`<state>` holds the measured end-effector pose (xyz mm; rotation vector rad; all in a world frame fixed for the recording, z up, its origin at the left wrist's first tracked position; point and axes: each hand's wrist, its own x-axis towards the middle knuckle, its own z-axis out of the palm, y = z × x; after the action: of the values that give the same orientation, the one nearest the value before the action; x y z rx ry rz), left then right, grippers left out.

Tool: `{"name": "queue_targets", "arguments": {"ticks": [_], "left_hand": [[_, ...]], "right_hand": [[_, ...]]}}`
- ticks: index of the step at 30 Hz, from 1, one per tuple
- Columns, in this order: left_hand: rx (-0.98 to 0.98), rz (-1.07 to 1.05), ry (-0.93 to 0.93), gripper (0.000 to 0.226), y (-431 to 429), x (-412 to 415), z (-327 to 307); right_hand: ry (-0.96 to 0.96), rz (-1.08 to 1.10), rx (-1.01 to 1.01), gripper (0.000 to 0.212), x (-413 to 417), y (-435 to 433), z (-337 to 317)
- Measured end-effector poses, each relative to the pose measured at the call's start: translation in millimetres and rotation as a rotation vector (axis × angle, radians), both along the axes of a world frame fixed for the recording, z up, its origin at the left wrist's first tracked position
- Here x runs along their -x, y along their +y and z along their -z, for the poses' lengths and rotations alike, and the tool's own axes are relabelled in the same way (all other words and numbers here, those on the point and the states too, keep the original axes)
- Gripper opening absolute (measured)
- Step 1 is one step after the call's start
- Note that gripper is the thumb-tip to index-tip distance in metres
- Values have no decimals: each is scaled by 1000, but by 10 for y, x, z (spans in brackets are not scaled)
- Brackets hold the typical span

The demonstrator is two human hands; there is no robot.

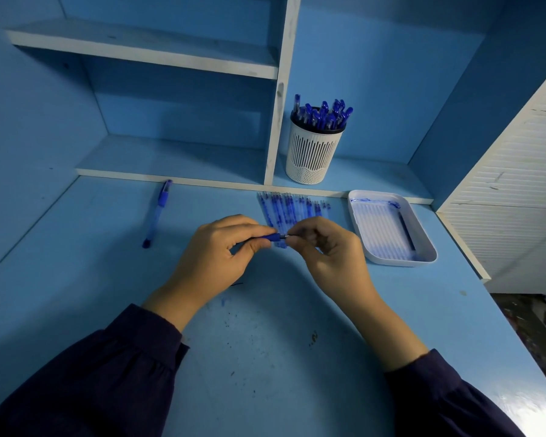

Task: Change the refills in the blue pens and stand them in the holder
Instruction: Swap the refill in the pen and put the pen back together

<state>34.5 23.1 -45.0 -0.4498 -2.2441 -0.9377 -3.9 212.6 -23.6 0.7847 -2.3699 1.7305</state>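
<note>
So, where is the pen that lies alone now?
In the head view the lone pen lies on the left of the desk, just before the shelf edge, well left of the left hand and the row of refills.

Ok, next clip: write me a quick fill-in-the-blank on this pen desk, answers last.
The left hand and right hand hold one blue ____ between them.
The white tray holds ____ dark refill.
A lone pen lies on the desk to the person's ____.
The white holder stands on a ____.
Missing: pen; one; left; shelf.
</note>
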Motion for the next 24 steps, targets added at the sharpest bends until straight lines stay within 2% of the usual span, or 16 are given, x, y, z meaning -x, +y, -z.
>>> {"name": "queue_targets", "arguments": {"ticks": [2,5,7,10,13,15,19,24], "left_hand": [[-2,-2,-19,18,-17,3,-4],[-50,-14,-91,18,-75,17,-8],[-99,-36,-126,18,-130,24,-19],[-137,-100,-136,20,-228,28,-38],[-155,-158,-165,19,-333,43,-25],[-158,-193,-186,19,-388,54,-9],[-152,-223,-212,19,-437,64,16],[-128,-226,-222,19,-456,76,21]], "right_hand": [[-101,2,36,9,8,-21,-17],[-362,-33,226,2,29,-53,-35],[-415,-28,261,6,55,-70,-17],[-282,11,94,7,101,-109,42],[57,26,-210,14,149,-186,107],[240,-30,-337,21,188,-259,144],[346,-150,-469,23,285,-389,176],[397,-197,-479,15,326,-451,211]]}}
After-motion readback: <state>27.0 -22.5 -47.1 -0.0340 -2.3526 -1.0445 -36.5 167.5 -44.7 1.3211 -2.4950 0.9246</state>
